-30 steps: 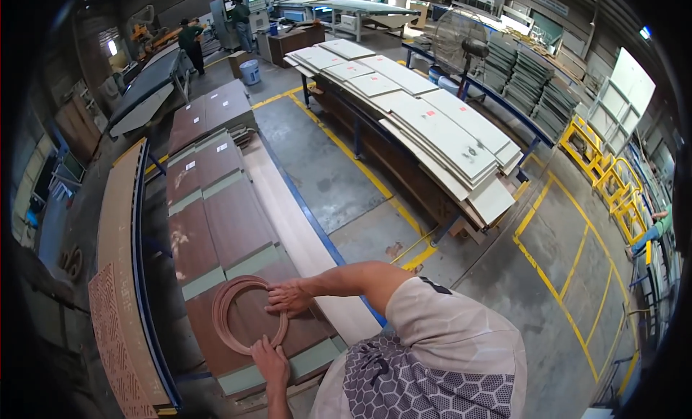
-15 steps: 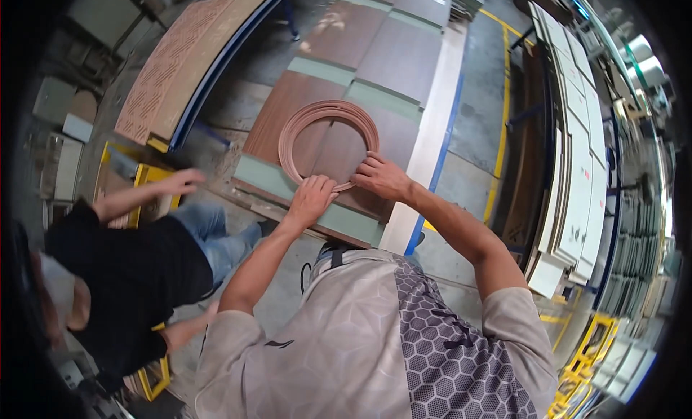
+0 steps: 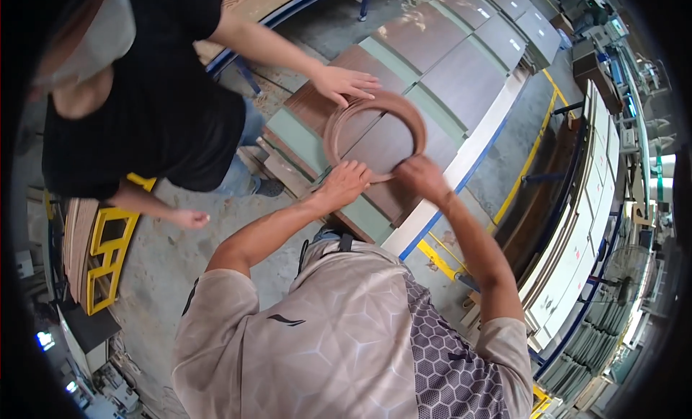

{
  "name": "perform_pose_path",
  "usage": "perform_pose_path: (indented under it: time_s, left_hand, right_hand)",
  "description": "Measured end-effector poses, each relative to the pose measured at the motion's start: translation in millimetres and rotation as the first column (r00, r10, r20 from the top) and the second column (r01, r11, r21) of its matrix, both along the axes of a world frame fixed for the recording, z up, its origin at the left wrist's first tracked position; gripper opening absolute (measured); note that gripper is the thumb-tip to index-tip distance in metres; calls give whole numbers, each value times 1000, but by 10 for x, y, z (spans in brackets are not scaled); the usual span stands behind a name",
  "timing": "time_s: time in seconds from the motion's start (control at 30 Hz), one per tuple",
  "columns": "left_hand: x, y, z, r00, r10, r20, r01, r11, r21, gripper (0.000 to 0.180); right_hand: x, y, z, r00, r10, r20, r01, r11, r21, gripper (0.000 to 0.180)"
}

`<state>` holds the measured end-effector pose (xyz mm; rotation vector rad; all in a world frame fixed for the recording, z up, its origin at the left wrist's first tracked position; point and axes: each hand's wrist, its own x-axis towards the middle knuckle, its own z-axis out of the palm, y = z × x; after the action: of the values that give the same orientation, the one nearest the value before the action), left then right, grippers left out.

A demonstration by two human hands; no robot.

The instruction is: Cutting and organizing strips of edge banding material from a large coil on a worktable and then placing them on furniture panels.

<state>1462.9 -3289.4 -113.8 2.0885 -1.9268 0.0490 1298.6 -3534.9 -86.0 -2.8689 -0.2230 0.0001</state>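
Observation:
A coil of brown edge-banding strip [image 3: 416, 123] lies over the near end of a stack of brown wood-grain panels [image 3: 461, 78]. My left hand [image 3: 347, 182] has its fingers curled over the coil's near rim, just left of its middle. At the near right part of the ring, my right hand [image 3: 424, 177] grips the strip; its fingers are a little blurred. A co-worker's hand [image 3: 346, 84] reaches in from the left with spread fingers at the coil's far rim. Whether that palm presses on the strip I cannot tell.
Beside me on the left stands a co-worker in a black shirt [image 3: 151, 102]. Pale green boards [image 3: 297, 139] show between the brown panels. A rack of white panels [image 3: 577, 239] runs along the right. Yellow frames [image 3: 115, 239] stand at the left, behind the co-worker.
The co-worker has come closer and now reaches a hand to the coil's far rim. My view has shifted. Both my hands stay at the coil's near side.

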Motion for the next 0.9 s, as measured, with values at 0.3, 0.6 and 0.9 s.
perform_pose_path:
  time_s: [0.3, 0.6, 0.9]
  left_hand:
    - [-6, -135, -135, 990, -125, 65, 125, 992, -7, 12]
    - [336, -176, 18, 994, -105, 42, 109, 987, -119, 30]
    - [143, -15, -6, 998, -52, -24, 52, 999, -10, 25]
  right_hand:
    - [119, 438, 188, 993, 79, 91, -71, 993, -89, 33]
    - [-18, -341, 256, 992, 17, 128, 7, 983, -185, 18]
    - [-32, -117, 158, 1000, -1, 30, 5, 987, -161, 23]
